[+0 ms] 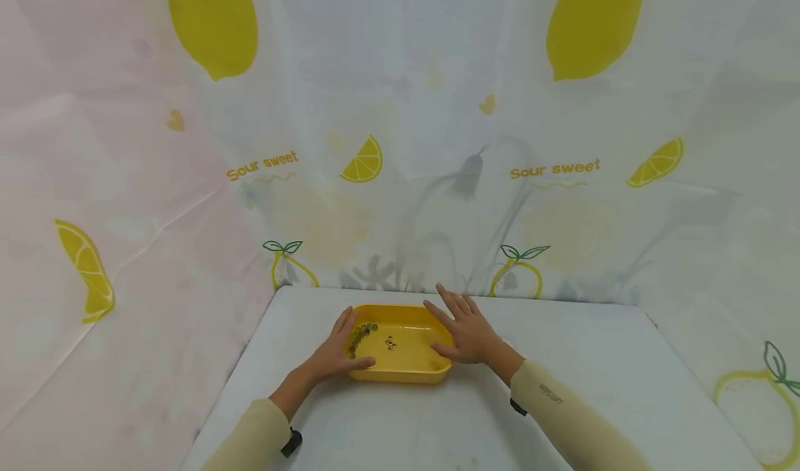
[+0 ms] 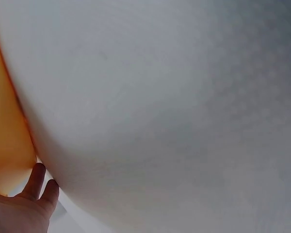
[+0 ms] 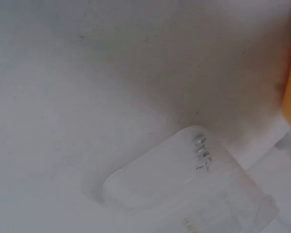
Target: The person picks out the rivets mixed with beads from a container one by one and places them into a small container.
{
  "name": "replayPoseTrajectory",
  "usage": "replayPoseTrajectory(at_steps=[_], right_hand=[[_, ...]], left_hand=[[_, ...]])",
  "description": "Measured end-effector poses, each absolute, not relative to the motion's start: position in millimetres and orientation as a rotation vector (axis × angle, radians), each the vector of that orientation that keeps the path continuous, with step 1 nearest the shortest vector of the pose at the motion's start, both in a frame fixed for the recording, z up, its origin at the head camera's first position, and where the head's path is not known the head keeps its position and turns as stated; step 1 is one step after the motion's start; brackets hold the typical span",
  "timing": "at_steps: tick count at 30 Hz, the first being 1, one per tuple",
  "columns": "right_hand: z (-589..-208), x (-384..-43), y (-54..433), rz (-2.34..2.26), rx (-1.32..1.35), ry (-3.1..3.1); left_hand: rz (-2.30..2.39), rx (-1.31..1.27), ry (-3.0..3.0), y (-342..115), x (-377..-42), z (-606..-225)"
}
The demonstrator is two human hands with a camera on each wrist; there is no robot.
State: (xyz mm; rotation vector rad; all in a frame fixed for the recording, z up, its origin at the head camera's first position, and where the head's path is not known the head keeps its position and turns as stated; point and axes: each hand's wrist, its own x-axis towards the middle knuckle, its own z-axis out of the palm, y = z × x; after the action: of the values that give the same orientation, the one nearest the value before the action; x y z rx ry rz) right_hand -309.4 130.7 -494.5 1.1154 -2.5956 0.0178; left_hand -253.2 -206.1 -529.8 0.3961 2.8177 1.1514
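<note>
White tabletop (image 1: 406, 426), extending from us past both ends of the tray. Yellow tray (image 1: 406, 376), long axis crosswise, between our two hands: left hand (image 1: 330, 357) at its left end, right hand (image 1: 470, 335) at its right, fingers of both extended, unclenched. Marbles (image 1: 366, 331) lie along its left wall; we note small pieces (image 1: 391, 343) mid-floor. Close beyond: table's far edge, lemon-print cloth (image 1: 431, 235).

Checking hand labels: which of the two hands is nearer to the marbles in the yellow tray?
Left. The left hand is at the left end of the yellow tray, close beside the marbles; the right hand is at its opposite end.
</note>
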Motion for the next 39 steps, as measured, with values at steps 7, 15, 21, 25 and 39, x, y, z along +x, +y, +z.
replayPoseTrajectory(at_steps=[7,15,21,25,39], right_hand=[[-496,-308,121,0.017,1.118,-2.623],[-491,-310,112,0.039,1.155,-2.628],[-495,-309,104,0.043,1.172,-2.646],[-500,-305,100,0.085,1.185,-2.681],[-499,-307,90,0.049,1.188,-2.743]], left_hand=[[1.164,0.420,2.817,-208,-254,-533],[1.163,0.414,2.834,-209,-254,-532],[1.175,0.409,2.828,-207,-255,-533],[1.187,0.402,2.820,-205,-252,-537],[1.108,0.413,2.861,-204,-251,-534]])
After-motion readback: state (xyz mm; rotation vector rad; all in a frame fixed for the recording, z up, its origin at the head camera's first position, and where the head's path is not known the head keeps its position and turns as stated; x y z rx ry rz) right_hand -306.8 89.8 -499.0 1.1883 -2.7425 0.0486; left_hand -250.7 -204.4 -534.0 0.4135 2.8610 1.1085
